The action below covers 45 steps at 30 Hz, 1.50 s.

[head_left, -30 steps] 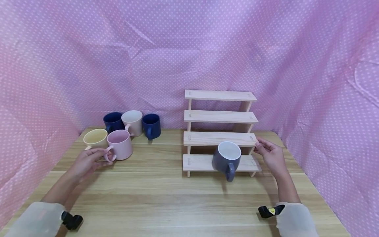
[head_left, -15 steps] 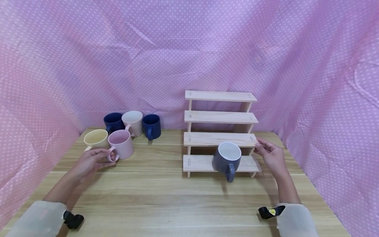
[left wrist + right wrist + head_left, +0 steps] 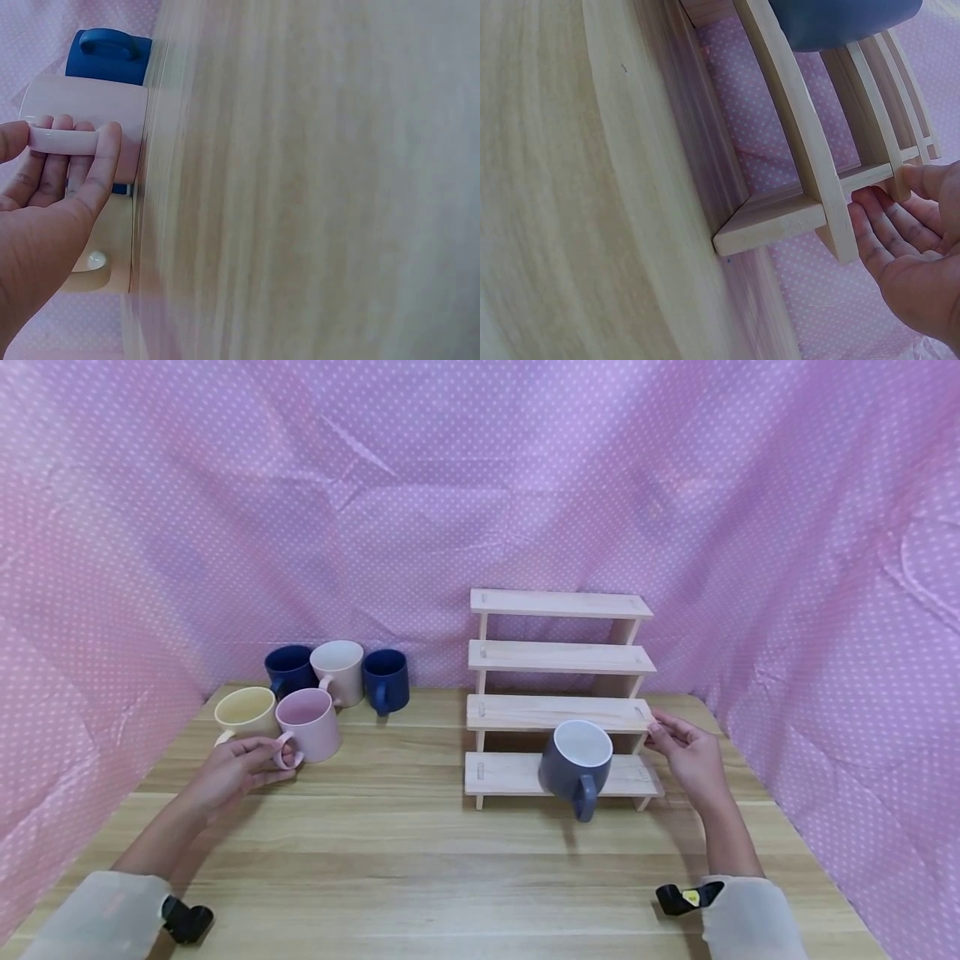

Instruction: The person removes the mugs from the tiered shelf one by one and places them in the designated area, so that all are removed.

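Note:
On the left of the head view, my left hand (image 3: 228,777) grips the handle of a pink mug (image 3: 317,735). The left wrist view shows fingers passing behind that handle (image 3: 64,141), with the thumb at its upper end. Over on the right, my right hand (image 3: 692,762) pinches the end of the second shelf from the bottom of a pale wooden tiered rack (image 3: 547,712). In the right wrist view its thumb lies on that shelf's face and its fingers reach underneath. A grey mug (image 3: 573,774) with a white inside sits on the lowest shelf, its handle toward me.
A yellow mug (image 3: 243,710) stands just left of the pink one, partly hidden. Behind them are a dark blue mug (image 3: 291,670), a pale pink mug (image 3: 341,677) and another dark blue mug (image 3: 387,683). Pink dotted cloth (image 3: 420,510) hangs around the wooden table (image 3: 405,860).
The pink mug has shifted slightly to the right with my left hand on its handle. My right hand, the rack and the grey mug have stayed as they were.

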### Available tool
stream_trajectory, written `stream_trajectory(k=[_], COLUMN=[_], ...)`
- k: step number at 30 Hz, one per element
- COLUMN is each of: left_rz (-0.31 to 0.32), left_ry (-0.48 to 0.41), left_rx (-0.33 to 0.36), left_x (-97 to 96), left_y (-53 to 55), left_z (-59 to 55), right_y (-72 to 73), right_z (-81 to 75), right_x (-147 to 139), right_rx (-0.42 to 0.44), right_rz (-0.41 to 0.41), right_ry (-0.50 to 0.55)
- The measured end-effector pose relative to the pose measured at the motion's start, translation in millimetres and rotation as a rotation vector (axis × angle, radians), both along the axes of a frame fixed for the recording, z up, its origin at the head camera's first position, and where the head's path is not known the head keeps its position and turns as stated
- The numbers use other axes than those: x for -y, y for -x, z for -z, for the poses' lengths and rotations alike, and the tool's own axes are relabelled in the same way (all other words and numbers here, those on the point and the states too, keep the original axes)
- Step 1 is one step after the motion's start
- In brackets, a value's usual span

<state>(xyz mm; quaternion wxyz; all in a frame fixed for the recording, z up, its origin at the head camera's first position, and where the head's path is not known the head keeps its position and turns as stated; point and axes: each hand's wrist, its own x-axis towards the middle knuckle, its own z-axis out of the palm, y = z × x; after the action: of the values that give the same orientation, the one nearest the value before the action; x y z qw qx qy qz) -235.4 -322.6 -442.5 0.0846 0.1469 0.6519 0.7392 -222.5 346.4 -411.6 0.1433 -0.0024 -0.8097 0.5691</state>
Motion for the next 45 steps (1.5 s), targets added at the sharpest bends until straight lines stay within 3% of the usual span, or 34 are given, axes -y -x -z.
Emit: stream_trajectory(k=[4, 11, 18, 21, 26, 30, 35, 41, 45], left_rz=[-0.011, -0.135, -0.273, -0.332, -0.358, -0.367, -0.362, -0.324, -0.302], left_ry=[0.038, 0.357, 0.775, 0.86, 0.857, 0.835, 0.779, 0.757, 0.739], left_rx=[0.008, 0.034, -0.14, -0.205, -0.216, -0.212, -0.26, -0.234, -0.253], left_x=[0.4, -1.4, -5.8, -7.2, -9.0, -15.3, -30.0, -50.4, -66.2], left_y=[-1.1, -5.8, -14.5, -15.4, -11.9, -8.1, -1.8, 4.6, 9.5], left_z=[-3.6, -20.1, -38.9, -50.7, -68.9, -77.0, -79.5, -78.5, -77.7], right_y=[-0.6, -0.4, -0.1, -0.7, -1.0, -0.4, -0.6, -1.0, -1.9], right_z=[-0.6, -1.0, -1.5, -2.8, -4.0, -3.9, -4.5, -3.8, -3.2], right_x=[1.1, 5.1, 6.2, 6.5, 5.8, 4.9, 4.6, 4.2, 3.7], right_rx=[-0.007, -0.029, -0.034, -0.031, -0.025, -0.023, -0.034, -0.025, -0.021], right_rz=[-0.003, -0.013, -0.014, -0.008, -0.003, -0.011, -0.006, -0.007, -0.005], right_ry=[0.004, 0.025, 0.007, -0.005, 0.001, 0.008, 0.004, 0.018, 0.012])
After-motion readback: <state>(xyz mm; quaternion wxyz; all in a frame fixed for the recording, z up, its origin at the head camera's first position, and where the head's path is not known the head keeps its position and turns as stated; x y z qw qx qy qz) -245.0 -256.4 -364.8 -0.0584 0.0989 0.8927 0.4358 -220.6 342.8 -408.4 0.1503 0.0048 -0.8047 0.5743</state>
